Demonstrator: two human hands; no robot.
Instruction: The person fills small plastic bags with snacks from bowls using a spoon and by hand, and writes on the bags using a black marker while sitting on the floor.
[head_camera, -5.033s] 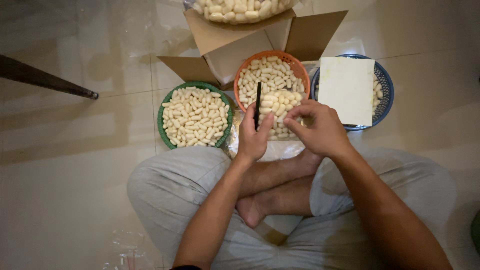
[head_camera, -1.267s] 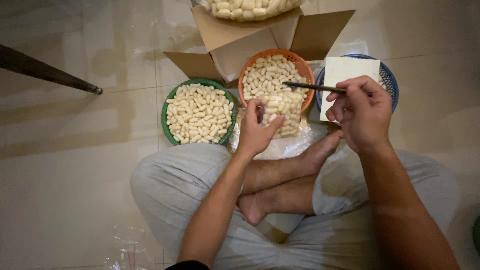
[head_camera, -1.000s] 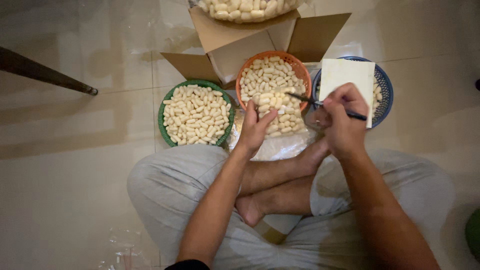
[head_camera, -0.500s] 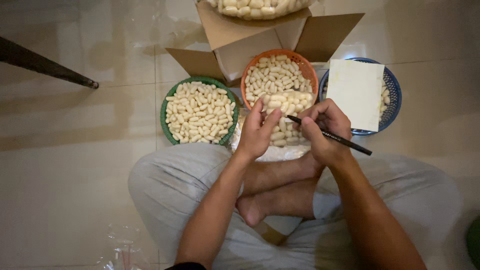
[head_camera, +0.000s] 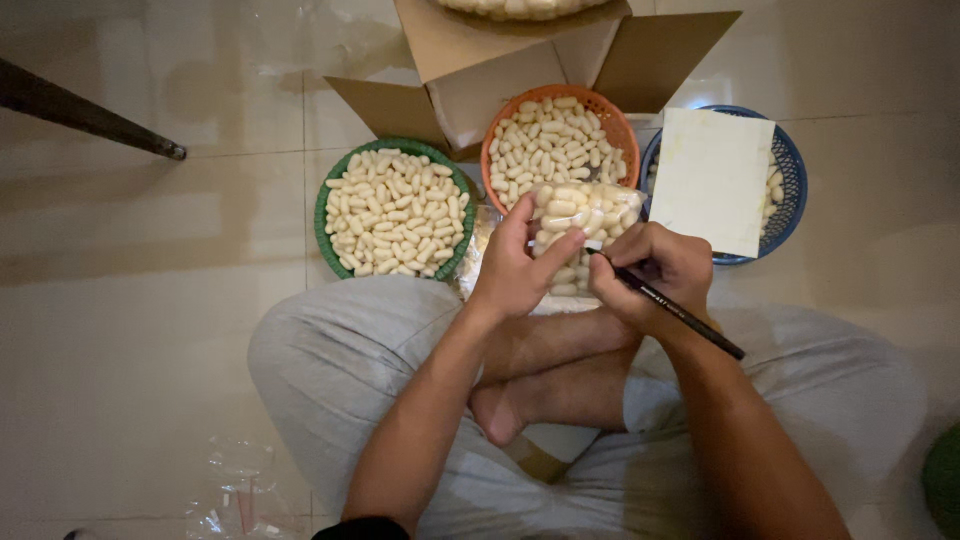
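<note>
place: a home floor used as a small packing spot
floor: glossy cream tiles (head_camera: 150, 330) fill the frame, with grout lines in the upper left
seat: the person sits cross-legged right on the tiles, bare feet (head_camera: 520, 400) at the centre, loose grey trousers (head_camera: 330, 370)
stock: three plastic baskets, green (head_camera: 325, 215), orange (head_camera: 620, 120) and blue (head_camera: 790, 160), sit in the upper middle, heaped with small pale oval pieces
box: an open cardboard carton (head_camera: 660, 50) stands at the top centre
furniture: a dark leg (head_camera: 90, 115) slants in at the upper left
wrapping: clear bags (head_camera: 235, 490) lie at the lower left
</note>
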